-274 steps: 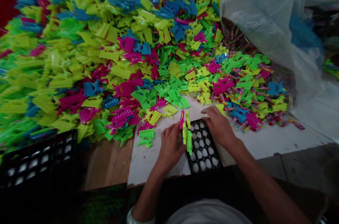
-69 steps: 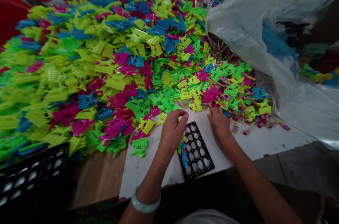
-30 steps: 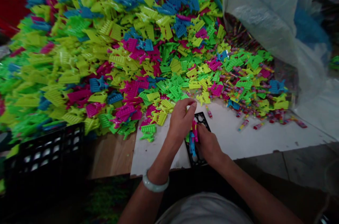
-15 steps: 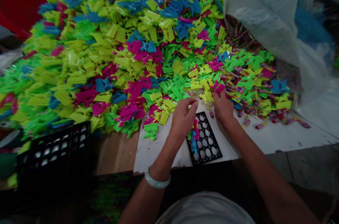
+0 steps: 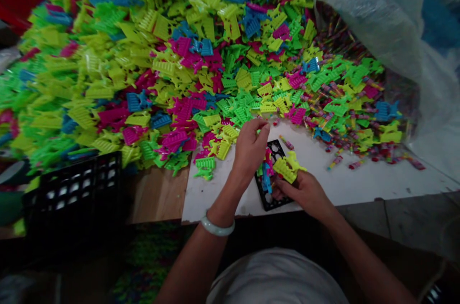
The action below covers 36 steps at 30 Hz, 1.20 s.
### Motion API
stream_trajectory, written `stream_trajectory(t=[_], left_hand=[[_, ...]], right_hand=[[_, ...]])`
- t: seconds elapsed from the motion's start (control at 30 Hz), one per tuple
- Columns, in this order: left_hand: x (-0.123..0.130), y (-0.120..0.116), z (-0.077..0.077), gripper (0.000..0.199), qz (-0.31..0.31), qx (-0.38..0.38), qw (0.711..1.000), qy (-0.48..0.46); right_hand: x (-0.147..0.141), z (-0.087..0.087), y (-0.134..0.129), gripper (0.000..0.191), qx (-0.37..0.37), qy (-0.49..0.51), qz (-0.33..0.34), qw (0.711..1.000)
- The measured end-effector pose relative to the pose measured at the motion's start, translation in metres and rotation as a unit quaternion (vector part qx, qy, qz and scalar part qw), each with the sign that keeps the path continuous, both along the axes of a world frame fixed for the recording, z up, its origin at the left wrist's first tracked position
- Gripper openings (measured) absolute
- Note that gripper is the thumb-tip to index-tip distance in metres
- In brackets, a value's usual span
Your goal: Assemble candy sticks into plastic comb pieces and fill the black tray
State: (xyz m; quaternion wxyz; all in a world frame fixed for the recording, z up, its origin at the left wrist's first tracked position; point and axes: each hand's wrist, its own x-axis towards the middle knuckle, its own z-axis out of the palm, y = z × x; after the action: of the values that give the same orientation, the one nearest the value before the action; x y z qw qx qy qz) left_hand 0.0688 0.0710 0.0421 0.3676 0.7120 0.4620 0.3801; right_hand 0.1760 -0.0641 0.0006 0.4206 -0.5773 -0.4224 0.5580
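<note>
A black tray with rows of holes (image 5: 268, 204) lies on the white board in front of me. My right hand (image 5: 309, 191) is over its right side, pinching a yellow ridged plastic piece (image 5: 285, 170). Along the tray's left part sit pink, green and blue pieces, among them a blue piece (image 5: 266, 178). My left hand (image 5: 249, 148) is above the tray's upper left edge, its fingers curled and thumb drawn in. Whatever those fingers hold, if anything, is hidden. Just beyond the tray lies a small colourful stick (image 5: 286, 142).
A large heap of yellow, green, pink and blue plastic pieces (image 5: 136, 74) spreads across the back and left. More small colourful sticks (image 5: 336, 163) lie mixed with pieces at right, beside a translucent plastic bag (image 5: 373, 12). Black perforated trays (image 5: 72, 194) stand at left.
My right hand has come back from the pile's edge to the tray, bringing a yellow piece. My left hand stays nearly where it was. The view has shifted slightly.
</note>
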Motion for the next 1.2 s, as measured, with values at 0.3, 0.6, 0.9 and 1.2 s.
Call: stream_trajectory(t=[0.3,0.6,0.9,1.2], left_hand=[[0.000,-0.001,0.001,0.018,0.003,-0.003,1.000,0.010],[-0.001,-0.001,0.002,0.020,0.007,0.006,1.000,0.018],[-0.021,-0.053,0.021,0.053,0.009,0.031,0.998,0.063],[-0.010,-0.059,0.003,0.045,-0.047,0.040,0.997,0.050]], right_hand=[[-0.030,-0.015,-0.017,0.031,0.000,0.073,-0.103,0.992],[-0.056,-0.038,-0.022,0.018,0.223,-0.331,-0.074,0.914],[-0.066,-0.046,-0.017,0.033,0.235,-0.350,-0.055,0.905],[0.028,0.006,0.035,0.018,0.260,-0.362,-0.024,0.895]])
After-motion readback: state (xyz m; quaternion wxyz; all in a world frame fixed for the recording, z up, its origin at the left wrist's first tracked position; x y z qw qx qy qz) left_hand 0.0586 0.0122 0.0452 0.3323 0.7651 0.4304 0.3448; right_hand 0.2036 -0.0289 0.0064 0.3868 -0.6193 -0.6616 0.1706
